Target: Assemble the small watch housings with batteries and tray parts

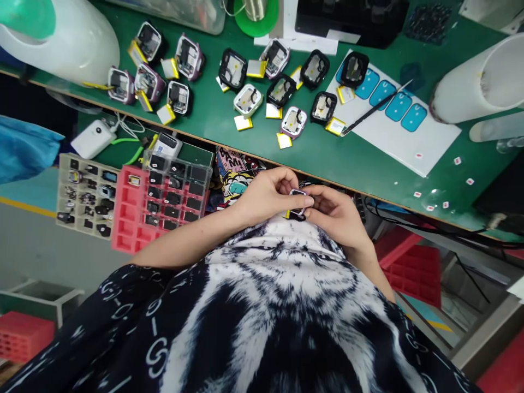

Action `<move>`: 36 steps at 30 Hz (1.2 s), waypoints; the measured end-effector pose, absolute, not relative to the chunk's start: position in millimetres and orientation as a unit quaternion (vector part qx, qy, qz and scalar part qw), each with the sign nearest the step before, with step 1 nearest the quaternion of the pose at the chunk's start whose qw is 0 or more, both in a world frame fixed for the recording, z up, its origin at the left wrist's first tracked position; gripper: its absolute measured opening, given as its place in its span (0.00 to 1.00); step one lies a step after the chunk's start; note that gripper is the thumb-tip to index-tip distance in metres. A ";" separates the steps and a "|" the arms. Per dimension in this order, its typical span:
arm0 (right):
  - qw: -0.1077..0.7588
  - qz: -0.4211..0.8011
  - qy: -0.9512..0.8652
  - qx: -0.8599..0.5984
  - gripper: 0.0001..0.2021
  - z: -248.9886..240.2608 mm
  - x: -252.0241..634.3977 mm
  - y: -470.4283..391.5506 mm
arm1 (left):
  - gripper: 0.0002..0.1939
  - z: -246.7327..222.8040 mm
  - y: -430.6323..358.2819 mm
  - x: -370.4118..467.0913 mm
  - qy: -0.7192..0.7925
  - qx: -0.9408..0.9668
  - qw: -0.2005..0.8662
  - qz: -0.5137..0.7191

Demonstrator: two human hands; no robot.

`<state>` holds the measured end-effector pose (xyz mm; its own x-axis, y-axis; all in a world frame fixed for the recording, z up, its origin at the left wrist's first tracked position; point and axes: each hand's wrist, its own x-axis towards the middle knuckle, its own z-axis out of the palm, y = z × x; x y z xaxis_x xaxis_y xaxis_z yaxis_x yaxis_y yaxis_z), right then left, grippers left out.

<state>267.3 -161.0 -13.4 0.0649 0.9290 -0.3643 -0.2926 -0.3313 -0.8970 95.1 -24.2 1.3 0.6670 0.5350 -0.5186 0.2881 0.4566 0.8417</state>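
Observation:
Both hands meet close to my body, below the front edge of the green table (360,147). Between them is a small watch case (297,201) with a purplish rim and a yellow battery at its lower left. My left hand (272,194) pinches it from the left, thumb across its face. From the right, my right hand (333,210) grips the same case with thumb and fingers. On the table above lie several open watch cases, among them a white one (248,100) and a purple-rimmed one (293,121), with batteries beside them.
Tweezers (374,109) lie on a white sheet (403,150) with blue stickers. White containers stand at the upper left and right (478,82). Left of my hands are a red tray (120,218), a clear compartment box (198,188) and a beige parts tray (65,188).

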 end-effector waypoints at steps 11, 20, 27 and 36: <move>0.532 0.618 -0.267 -0.514 0.19 -9.0 264.3 -158.7 | 0.28 5.3 -22.4 96.3 0.402 0.517 0.751 0.091; 0.505 0.531 -0.353 -0.582 0.19 -0.8 258.1 -168.8 | 0.26 0.5 -26.1 94.3 0.396 0.493 0.768 0.104; 0.427 0.332 -0.532 -0.652 0.13 8.4 261.0 -175.7 | 0.26 -0.5 -28.0 97.4 0.400 0.433 0.798 0.129; 0.327 0.221 -0.642 -0.658 0.16 1.2 265.1 -176.2 | 0.24 -2.1 -29.1 97.4 0.396 0.445 0.796 0.112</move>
<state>265.1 -176.2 1.2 0.0792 0.9885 0.1286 0.6996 0.0368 -0.7136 97.4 -29.1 -2.1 0.6622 0.5299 -0.5299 0.1742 0.5789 0.7966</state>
